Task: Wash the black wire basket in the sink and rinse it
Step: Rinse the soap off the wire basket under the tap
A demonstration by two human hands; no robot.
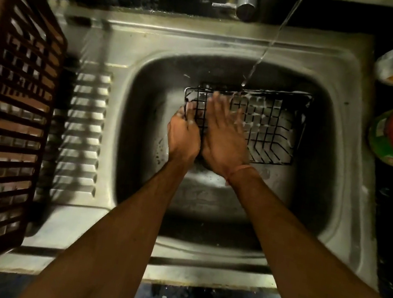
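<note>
The left hand (184, 137) grips the left end of the basket (266, 128), fingers curled over its wires. The right hand (222, 137) lies flat on the mesh, fingers straight and blurred. The basket sits tilted in the sink (337, 75), suds on its wires, with a thin water stream (267, 47) falling just at its far rim. A brown crate (9, 122) stands on the drainboard at left
</note>
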